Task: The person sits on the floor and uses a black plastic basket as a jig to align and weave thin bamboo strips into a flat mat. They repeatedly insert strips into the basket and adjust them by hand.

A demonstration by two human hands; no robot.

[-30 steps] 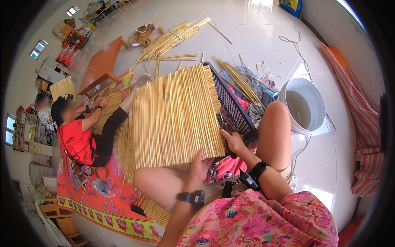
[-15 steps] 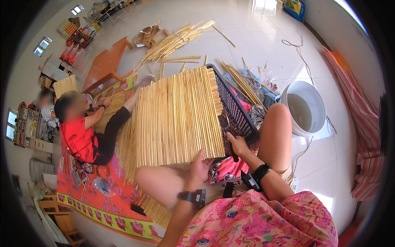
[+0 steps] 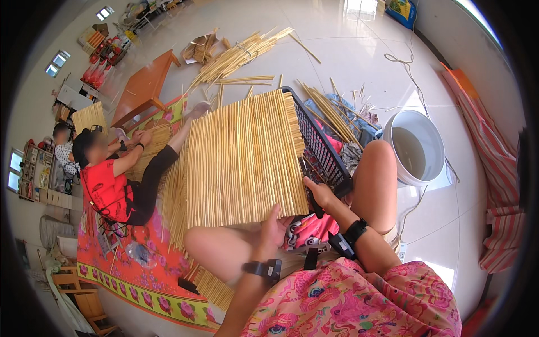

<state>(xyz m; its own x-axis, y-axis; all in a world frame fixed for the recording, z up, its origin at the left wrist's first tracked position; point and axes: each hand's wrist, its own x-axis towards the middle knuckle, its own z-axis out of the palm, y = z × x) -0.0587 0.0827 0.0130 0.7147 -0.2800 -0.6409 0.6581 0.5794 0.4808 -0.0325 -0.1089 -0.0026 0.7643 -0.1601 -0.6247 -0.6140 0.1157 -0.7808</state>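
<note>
A square mat of straight yellow stalks laid side by side (image 3: 241, 160) rests across my lap, tilted a little. My left hand (image 3: 272, 229) is closed on its near edge, thumb on top, the fingers mostly hidden underneath. At the mat's right near corner, my right hand (image 3: 320, 194) is closed around a black-handled tool (image 3: 316, 209); its working end is hidden against the uneven stalk ends. Just beyond, a black plastic basket (image 3: 323, 143) leans beside the mat, with dark small items inside that I cannot make out.
A white bucket of cloudy water (image 3: 435, 154) stands at the right. Loose stalks (image 3: 331, 112) lie on cloth behind the basket, and a larger bundle (image 3: 244, 56) lies farther back. To the left, a person in red (image 3: 106, 180) sits on a floral mat (image 3: 146, 275) near a wooden bench (image 3: 143, 90).
My right hand has shifted slightly left and up, closer against the mat's right edge. My left hand and the mat stay nearly in place. The person in red has moved their head and arms slightly.
</note>
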